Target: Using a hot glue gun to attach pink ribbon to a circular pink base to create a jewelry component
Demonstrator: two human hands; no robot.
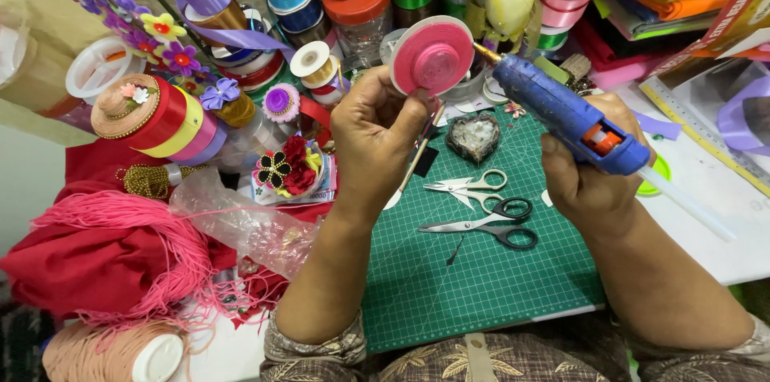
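My left hand (375,129) holds up a round pink disc wound from cord with a white rim (433,55), pinched at its lower edge. My right hand (589,177) grips a blue hot glue gun (561,113) with an orange trigger. Its brass nozzle points left and sits right at the disc's right edge. A clear glue stick (688,204) juts out of the gun's back end. Both hands hover above a green cutting mat (481,278).
On the mat lie black-handled scissors (489,228), small white scissors (469,186) and a heart-shaped dish (474,138). Ribbon spools (160,117) and flowers crowd the back and left. Pink cord (120,262) lies on red cloth at left, a ruler (706,135) at right.
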